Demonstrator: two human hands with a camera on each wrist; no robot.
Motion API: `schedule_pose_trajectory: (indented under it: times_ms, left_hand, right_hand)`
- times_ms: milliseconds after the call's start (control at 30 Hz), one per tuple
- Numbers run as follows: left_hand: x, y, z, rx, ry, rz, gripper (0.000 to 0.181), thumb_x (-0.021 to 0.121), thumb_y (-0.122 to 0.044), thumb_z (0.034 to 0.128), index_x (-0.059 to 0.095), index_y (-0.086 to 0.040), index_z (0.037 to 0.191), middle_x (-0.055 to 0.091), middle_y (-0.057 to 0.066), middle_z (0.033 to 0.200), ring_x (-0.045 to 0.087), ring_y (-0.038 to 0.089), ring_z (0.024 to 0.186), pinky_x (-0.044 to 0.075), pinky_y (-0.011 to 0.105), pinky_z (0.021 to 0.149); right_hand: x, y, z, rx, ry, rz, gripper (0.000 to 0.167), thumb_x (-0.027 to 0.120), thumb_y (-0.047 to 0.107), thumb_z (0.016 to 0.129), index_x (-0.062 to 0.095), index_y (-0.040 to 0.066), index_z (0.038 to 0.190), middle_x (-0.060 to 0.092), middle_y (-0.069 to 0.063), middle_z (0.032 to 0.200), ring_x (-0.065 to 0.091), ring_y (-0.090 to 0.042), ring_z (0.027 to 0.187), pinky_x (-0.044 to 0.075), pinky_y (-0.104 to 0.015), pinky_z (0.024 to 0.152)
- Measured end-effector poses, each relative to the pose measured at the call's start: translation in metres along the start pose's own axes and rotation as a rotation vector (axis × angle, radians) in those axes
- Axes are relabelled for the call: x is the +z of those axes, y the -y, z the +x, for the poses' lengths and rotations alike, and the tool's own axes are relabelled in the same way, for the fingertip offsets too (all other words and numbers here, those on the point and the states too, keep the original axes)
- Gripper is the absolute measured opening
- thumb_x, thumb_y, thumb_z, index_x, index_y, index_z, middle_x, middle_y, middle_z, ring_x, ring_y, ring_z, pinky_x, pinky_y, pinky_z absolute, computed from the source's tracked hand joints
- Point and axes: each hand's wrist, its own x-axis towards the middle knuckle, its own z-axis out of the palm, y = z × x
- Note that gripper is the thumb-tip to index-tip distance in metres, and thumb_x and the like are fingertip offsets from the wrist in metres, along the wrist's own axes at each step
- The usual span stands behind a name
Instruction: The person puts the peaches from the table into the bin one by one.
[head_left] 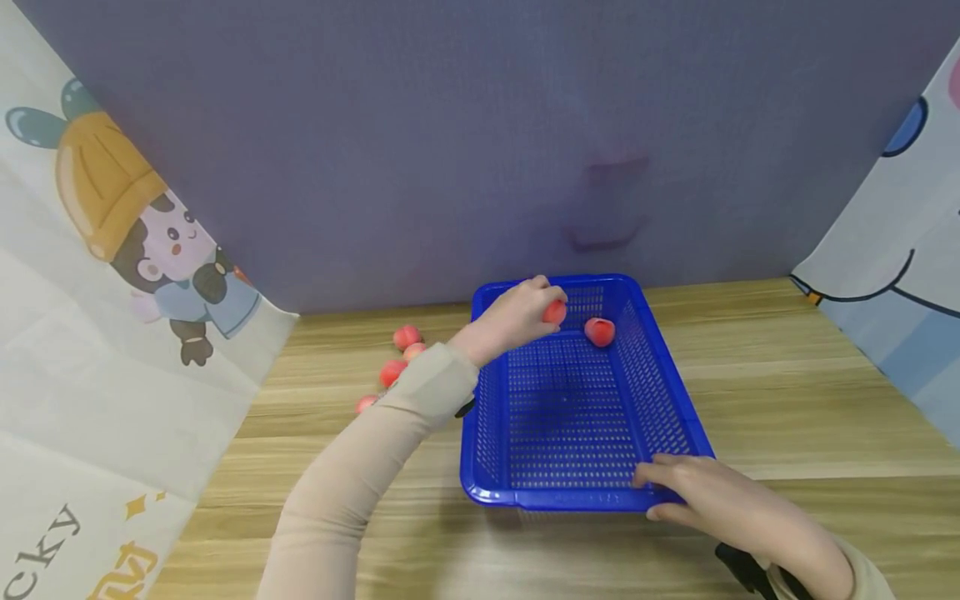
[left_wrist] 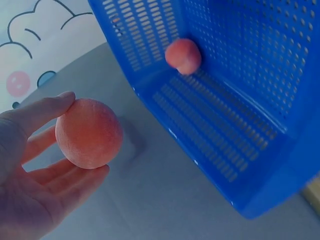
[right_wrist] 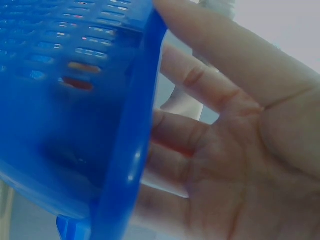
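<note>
My left hand (head_left: 517,312) holds a peach (head_left: 555,313) between thumb and fingers, above the far left part of a blue plastic basket (head_left: 581,500). In the left wrist view this held peach (left_wrist: 89,134) is round and reddish, with the thumb on one side and fingertips on the other. Inside the basket, another peach (head_left: 600,332) lies by the far right corner. My right hand (head_left: 701,492) grips the basket's near right corner, fingers over the rim and thumb outside. The right wrist view shows the basket rim (right_wrist: 132,145) between thumb and fingers.
Several peaches (head_left: 407,337) lie on the wooden table (head_left: 315,450) left of the basket, partly hidden by my left forearm. A grey panel (head_left: 420,167) stands close behind the basket. Printed white cloth (head_left: 67,350) hangs on both sides.
</note>
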Motion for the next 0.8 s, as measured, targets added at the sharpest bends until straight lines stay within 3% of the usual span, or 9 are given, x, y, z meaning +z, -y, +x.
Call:
schedule_pose_trajectory:
  times_ms: [433,800]
  left_hand:
    - [0.021,-0.023,0.022,0.028,0.029,-0.005,0.034,0.062,-0.023,0.0820,0.058,-0.010,0.114,0.054,0.006,0.103,0.051,0.013,0.084,0.044,0.020,0.072]
    - [0.041,-0.033,0.035,0.052,0.043,0.019,0.035,0.063,-0.024,0.0814,0.058,-0.011,0.113,0.054,0.006,0.103,0.053,0.012,0.085,0.044,0.020,0.073]
  right_hand:
    - [0.000,-0.001,0.002,0.028,0.027,0.002,0.020,0.064,0.026,0.077,0.062,0.019,0.096,0.062,0.004,0.093,0.060,-0.015,0.083,0.049,-0.035,0.067]
    - [0.002,-0.002,0.001,0.026,0.017,-0.012,0.020,0.064,0.030,0.077,0.061,0.022,0.095,0.063,0.004,0.095,0.060,-0.021,0.088,0.049,-0.040,0.070]
